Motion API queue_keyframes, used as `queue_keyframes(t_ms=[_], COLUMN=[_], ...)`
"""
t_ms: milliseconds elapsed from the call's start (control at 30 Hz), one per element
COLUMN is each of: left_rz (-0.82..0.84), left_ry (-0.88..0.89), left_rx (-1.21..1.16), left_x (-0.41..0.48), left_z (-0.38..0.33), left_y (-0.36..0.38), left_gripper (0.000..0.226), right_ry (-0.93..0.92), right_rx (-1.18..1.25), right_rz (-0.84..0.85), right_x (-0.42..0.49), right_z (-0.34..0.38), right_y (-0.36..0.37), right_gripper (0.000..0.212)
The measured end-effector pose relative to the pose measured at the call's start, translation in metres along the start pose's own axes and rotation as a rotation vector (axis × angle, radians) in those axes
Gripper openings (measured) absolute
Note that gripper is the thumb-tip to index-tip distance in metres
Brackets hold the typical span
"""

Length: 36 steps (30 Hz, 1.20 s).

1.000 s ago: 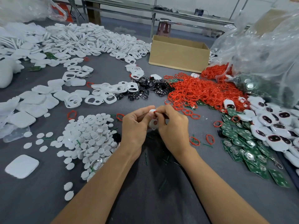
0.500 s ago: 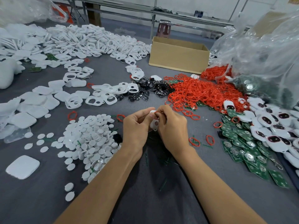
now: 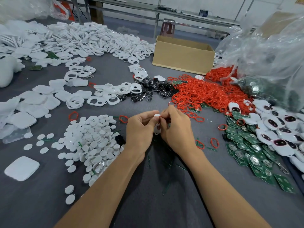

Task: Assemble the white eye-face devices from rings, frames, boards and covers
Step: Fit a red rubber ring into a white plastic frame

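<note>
Head view, centre of frame: left hand (image 3: 139,129) is gripping a white frame (image 3: 156,115), and right hand (image 3: 177,130) is pinching a red ring (image 3: 162,116) against its top edge. Fingers are hiding the seating. Judgement: the springy ring is risking twisting or popping off if pressed unevenly.

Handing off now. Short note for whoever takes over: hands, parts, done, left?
Left hand grips a small white part; right hand pinches a red ring against it, above the grey table.
Red ring pile behind right; white frames behind left; white discs near left; green boards and finished devices at right.
Done: a pile of finished devices.
Left: seat this ring, probably then board and cover; many loose parts remain.
</note>
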<state>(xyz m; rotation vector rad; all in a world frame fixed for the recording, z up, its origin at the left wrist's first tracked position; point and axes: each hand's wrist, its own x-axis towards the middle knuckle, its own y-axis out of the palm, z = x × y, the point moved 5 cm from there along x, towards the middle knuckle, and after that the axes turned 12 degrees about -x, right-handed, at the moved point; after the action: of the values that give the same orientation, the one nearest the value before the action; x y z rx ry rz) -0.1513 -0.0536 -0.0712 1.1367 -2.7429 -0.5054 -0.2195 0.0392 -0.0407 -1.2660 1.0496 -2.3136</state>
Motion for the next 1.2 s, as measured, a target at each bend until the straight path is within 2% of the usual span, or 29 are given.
queue_keyframes(t_ms=[333, 600, 933, 1200], left_rz=[-0.008, -0.046, -0.067, -0.037], left_ry=[0.002, 0.028, -0.016, -0.075], left_rx=[0.054, 0.095, 0.047, -0.069], left_x=[0.0019, 0.002, 0.0004, -0.0014], left_z=[0.0034, 0.0018, 0.0006, 0.0009], left_y=[-0.0013, -0.001, 0.0005, 0.0007], left_gripper=[0.017, 0.014, 0.015, 0.012], right_ry=[0.008, 0.013, -0.026, 0.019], right_rx=[0.001, -0.017, -0.094, -0.001], right_rz=[-0.021, -0.007, -0.01, 0.012], right_x=[-0.0025, -0.0036, -0.0044, -0.0035], right_z=[-0.0054, -0.0052, 0.0026, -0.0003], right_y=[0.0069, 0.0068, 0.0023, 0.0045], right_gripper=[0.006, 0.021, 0.009, 0.026])
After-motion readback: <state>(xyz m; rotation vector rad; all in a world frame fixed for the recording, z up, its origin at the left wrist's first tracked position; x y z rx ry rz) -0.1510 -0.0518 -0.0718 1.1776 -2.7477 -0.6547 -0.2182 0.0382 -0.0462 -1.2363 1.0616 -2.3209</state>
